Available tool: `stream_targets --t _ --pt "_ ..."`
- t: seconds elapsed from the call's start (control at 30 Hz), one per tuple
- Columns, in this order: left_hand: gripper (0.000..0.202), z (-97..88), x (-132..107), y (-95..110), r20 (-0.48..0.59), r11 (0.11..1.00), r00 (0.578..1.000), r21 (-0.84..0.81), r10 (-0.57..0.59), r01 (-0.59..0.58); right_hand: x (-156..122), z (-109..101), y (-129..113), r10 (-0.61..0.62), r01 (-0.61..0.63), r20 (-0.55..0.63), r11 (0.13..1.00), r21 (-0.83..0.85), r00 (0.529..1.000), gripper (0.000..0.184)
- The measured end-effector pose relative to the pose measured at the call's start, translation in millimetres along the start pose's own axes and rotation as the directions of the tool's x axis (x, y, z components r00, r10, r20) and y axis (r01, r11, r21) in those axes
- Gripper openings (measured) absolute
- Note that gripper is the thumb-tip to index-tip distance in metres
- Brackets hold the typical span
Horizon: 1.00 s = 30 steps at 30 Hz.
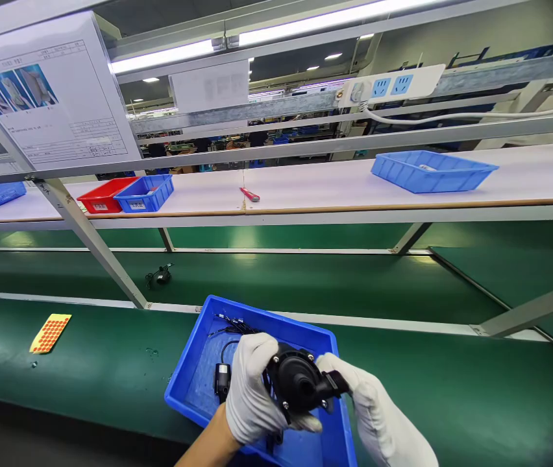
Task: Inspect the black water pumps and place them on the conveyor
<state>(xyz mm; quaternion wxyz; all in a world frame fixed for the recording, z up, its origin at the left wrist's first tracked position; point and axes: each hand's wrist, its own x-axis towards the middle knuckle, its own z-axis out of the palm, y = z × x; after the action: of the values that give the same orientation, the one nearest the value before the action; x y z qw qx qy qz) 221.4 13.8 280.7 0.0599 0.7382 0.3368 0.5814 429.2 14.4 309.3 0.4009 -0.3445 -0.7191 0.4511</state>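
Note:
A round black pump (298,383) with a side outlet and several silver screws is held above a blue bin. My left hand (256,389), in a white glove, is wrapped around its left side and underside. At the pump's right, my gloved right hand (368,403) grips beside the outlet, its fingertips partly hidden by the pump. Beneath both hands, the blue bin (189,355) holds another small black pump (222,380) with a white label. Black cables (237,326) lie along the bin's far side. My hands cover much of the bin's contents.
A yellow sheet of orange round stickers (50,333) lies left on the green bench. Behind a white rail, a black corded part (162,275) rests on the green belt. The shelf above carries a red bin (106,195), blue bins (430,171) and a red cutter (250,194).

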Motion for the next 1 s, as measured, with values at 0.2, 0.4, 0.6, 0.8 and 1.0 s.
stream_targets --t 0.2,0.4,0.6,0.8,1.0 --pt "0.112 5.6 -12.1 -3.6 0.028 0.997 0.997 -0.028 -0.065 0.066 -3.1 0.5 4.3 -0.018 0.018 0.000 0.999 0.031 1.000 0.070" --pt "0.116 5.7 -18.3 -5.3 0.042 0.992 0.993 -0.050 -0.110 0.112 -2.2 -0.2 -1.0 0.012 -0.012 0.005 0.999 0.030 1.000 0.071" --pt "0.111 5.6 -18.3 -1.9 0.047 0.984 0.988 -0.096 -0.148 0.152 -0.3 -0.8 -9.4 -0.003 0.004 -0.025 1.000 0.010 1.000 0.073" --pt "0.110 8.7 -18.7 -0.7 0.059 0.977 0.980 -0.089 -0.190 0.195 -2.4 -3.1 -7.7 0.001 -0.001 -0.005 1.000 0.002 1.000 0.070" --pt "0.114 9.8 -18.8 -1.1 0.038 0.984 0.987 -0.077 -0.158 0.160 -1.3 -4.2 -6.1 0.005 -0.005 0.018 1.000 -0.013 1.000 0.071"
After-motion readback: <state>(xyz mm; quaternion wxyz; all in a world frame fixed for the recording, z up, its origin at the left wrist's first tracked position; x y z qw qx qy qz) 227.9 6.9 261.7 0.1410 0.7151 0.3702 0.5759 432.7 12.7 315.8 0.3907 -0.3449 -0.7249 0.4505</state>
